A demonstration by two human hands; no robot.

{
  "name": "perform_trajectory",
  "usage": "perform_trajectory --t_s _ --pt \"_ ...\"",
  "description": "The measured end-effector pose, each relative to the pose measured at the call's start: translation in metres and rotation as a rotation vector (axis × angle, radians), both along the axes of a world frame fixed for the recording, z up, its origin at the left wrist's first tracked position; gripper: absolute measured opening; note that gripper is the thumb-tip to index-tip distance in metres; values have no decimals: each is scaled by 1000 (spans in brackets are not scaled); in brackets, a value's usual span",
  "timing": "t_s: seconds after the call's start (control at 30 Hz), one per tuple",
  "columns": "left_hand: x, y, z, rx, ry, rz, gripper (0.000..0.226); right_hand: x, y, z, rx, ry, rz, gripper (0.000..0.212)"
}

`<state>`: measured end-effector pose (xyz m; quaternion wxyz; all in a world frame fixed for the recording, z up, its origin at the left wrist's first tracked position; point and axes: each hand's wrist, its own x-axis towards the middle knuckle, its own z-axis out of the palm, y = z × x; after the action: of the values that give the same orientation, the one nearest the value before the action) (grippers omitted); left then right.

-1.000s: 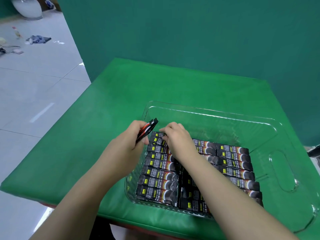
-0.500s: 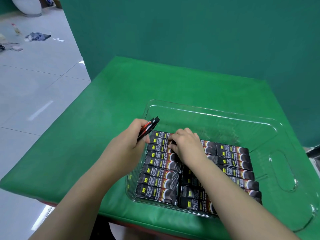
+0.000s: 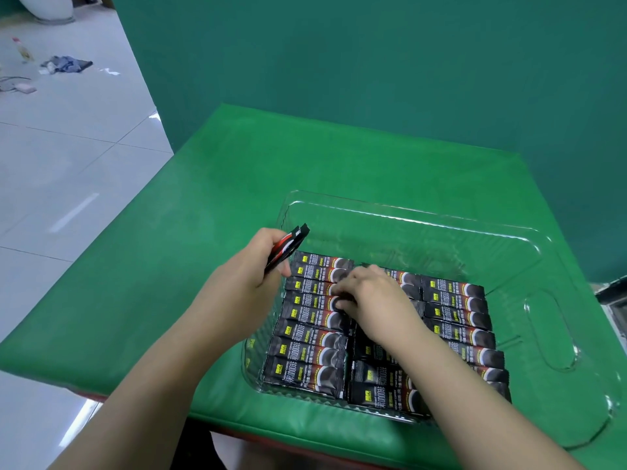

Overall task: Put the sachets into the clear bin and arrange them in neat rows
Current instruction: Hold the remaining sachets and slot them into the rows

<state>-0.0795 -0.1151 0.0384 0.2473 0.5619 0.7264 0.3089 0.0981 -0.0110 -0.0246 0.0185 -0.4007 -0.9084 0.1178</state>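
Spare sachets (image 3: 286, 247) gripped in L hand (image 3: 247, 266), R hand (image 3: 368, 296) fingers curled onto rows of sachets (image 3: 305, 347) in clear bin (image 3: 407, 212), grip unclear.

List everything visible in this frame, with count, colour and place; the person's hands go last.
bin: one, clear plastic, on the table, right of centre.
sachets in bin: many, black with yellow marks, flat in three columns filling the near part of the bin; exact count hidden by the arms.
held sachets: a few, black and red, over the bin's left edge.
table: one, green cover.
backdrop: green, behind the table.
floor: pale tiles, left.
rag: one, dark bluish, on the far floor, with other small litter nearby.
left hand: grips the held sachets.
right hand: fingers curled on the rows between the left and middle columns; whether it pinches one is unclear.
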Motion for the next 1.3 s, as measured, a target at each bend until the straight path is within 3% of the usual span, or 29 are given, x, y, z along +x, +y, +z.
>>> perform_trajectory --t_s 0.67,0.93,1.3 --pt "0 0 -2 23 13 -3 19 10 -21 -1 14 14 -113 34" --pt "0 0 -1 21 1 -11 17 6 -26 -4 28 -3 -6 37" --pt "0 0 -1 24 7 -25 16 4 -26 -8 29 69 49 25"
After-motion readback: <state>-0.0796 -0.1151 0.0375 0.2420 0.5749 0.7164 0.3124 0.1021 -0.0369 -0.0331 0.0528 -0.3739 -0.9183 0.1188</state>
